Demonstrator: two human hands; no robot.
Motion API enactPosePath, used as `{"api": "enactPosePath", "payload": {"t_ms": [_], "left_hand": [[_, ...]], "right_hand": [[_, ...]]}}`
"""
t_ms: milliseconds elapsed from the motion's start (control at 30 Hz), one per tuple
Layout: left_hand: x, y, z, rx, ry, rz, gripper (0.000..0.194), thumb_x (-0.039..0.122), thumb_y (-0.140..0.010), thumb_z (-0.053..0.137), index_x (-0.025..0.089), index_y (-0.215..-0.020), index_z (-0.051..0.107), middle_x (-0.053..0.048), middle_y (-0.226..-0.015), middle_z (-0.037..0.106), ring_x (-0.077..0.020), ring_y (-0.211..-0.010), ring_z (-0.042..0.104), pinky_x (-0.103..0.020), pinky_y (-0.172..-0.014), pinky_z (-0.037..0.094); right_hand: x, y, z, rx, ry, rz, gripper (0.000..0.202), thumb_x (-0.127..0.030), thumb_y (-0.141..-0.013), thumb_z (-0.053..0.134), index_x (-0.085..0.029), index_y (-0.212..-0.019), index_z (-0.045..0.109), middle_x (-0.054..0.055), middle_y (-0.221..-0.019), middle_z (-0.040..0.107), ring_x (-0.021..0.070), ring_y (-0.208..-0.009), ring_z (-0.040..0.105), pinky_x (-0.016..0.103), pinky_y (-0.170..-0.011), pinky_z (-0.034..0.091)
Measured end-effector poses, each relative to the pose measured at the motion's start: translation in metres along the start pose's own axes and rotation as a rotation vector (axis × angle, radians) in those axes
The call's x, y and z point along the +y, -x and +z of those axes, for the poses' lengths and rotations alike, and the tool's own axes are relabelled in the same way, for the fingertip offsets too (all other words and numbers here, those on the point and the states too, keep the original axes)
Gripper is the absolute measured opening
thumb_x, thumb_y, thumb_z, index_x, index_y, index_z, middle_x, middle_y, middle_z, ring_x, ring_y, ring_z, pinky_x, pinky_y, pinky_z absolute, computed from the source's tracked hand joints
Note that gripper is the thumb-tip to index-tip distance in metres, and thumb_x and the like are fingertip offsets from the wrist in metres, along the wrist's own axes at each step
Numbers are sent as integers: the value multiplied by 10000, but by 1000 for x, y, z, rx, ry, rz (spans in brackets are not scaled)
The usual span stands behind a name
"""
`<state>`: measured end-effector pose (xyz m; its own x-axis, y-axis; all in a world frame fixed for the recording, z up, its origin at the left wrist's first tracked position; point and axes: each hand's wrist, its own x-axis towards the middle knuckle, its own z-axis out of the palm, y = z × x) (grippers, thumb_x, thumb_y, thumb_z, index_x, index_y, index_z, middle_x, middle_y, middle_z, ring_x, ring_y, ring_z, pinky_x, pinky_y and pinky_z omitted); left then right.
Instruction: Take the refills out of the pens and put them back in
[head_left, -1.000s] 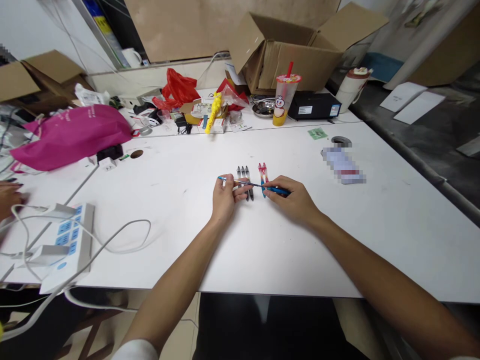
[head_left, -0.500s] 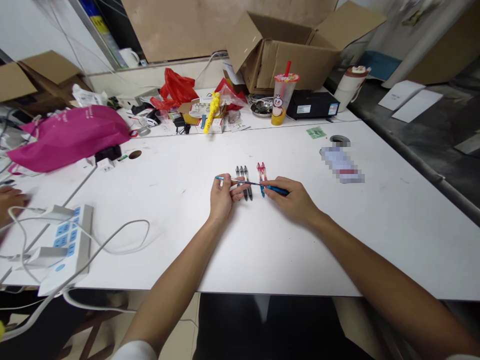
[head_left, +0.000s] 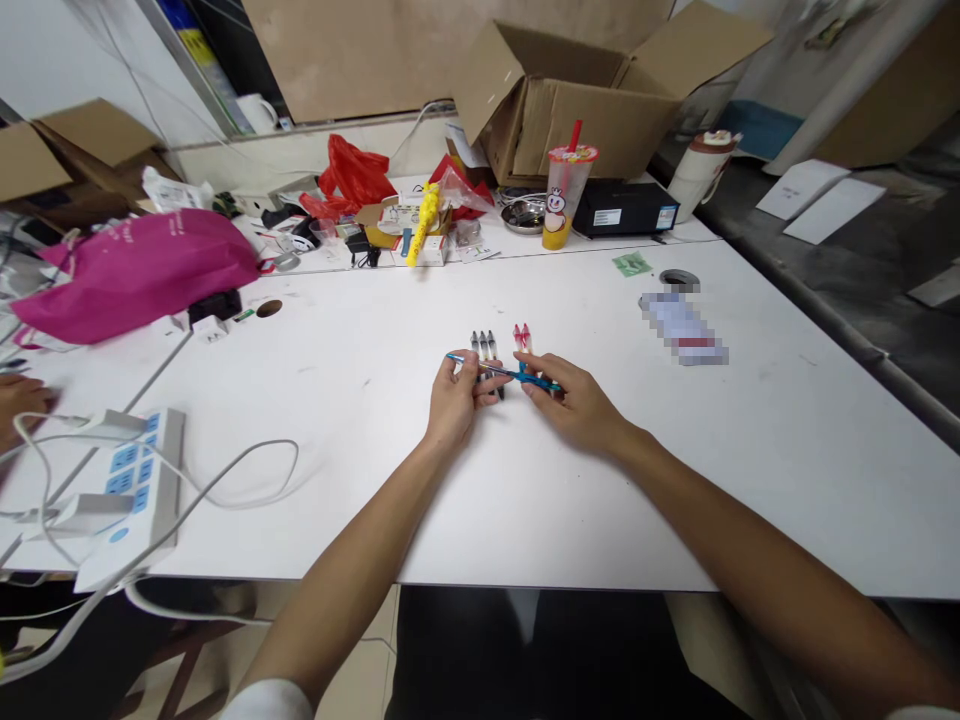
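Note:
My left hand (head_left: pixel 453 402) is closed, pinching a thin pen refill (head_left: pixel 493 369) with a blue tip at its left end. My right hand (head_left: pixel 576 402) grips a blue pen barrel (head_left: pixel 541 382). The refill's right end meets the barrel's open end; how deep it sits inside I cannot tell. Just beyond my left fingers lie several grey-and-black pens (head_left: pixel 484 343) side by side, their near ends partly covered. To their right are two red-topped pens (head_left: pixel 522 338), their lower parts hidden behind my right fingers.
A white power strip (head_left: pixel 169 470) with looping cables lies at the left, near another person's hand (head_left: pixel 22 405). Toward the back stand a drink cup (head_left: pixel 564 200), a cardboard box (head_left: pixel 592 125) and a pink bag (head_left: pixel 142 270). A tape roll (head_left: pixel 680 277) lies at the right.
My hands have come closer together, the left moving right and the right slightly left. Less of the refill shows between them.

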<state>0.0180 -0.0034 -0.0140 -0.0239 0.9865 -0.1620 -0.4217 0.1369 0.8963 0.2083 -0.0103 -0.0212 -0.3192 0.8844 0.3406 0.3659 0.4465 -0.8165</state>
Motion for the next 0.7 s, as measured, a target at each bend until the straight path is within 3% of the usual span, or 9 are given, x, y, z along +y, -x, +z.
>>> {"api": "enactPosePath", "payload": {"t_ms": [167,367,500,633,700], "left_hand": [[-2,2,1,-22,-45,-4,391,506,-830,769,211,-970,554,-76,-982,771,-194,-809,775,-207,-550,551],[-1,1,-1,-31,-29,31,344,462,-848,765,205,-969,571,-81,-1008,775,-176,-804,771,-201,-570,558],[-1,0,-2,-69,-25,21,345,429,-847,774,201,-1023,586,-99,-1054,777,-168,-804,767,-212,-597,571],[-2,0,-2,-56,-23,32,373,415,-845,779,203,-1062,562,-120,-1087,775,-176,-801,766,-244,-622,584],[-2,0,-2,-45,-25,45,375,414,-841,784,204,-1032,538,-125,-1072,778,-180,-796,766,-248,-623,582]], "right_hand": [[-4,0,5,57,-75,189,291,-480,-939,611,-228,-1045,711,40,-879,709,169,-686,565,326,-634,441],[-6,1,10,92,-110,180,316,-483,-931,616,-229,-1115,651,58,-985,708,182,-762,599,322,-654,455],[-3,1,8,2,-98,256,368,-531,-992,487,-216,-895,650,20,-745,638,159,-632,531,318,-607,420],[0,0,8,64,-134,206,248,-464,-930,622,-234,-1022,609,47,-972,677,195,-848,609,335,-725,466],[-1,0,8,56,-132,198,232,-442,-923,630,-233,-1019,595,51,-986,671,200,-862,608,339,-727,466]]}}
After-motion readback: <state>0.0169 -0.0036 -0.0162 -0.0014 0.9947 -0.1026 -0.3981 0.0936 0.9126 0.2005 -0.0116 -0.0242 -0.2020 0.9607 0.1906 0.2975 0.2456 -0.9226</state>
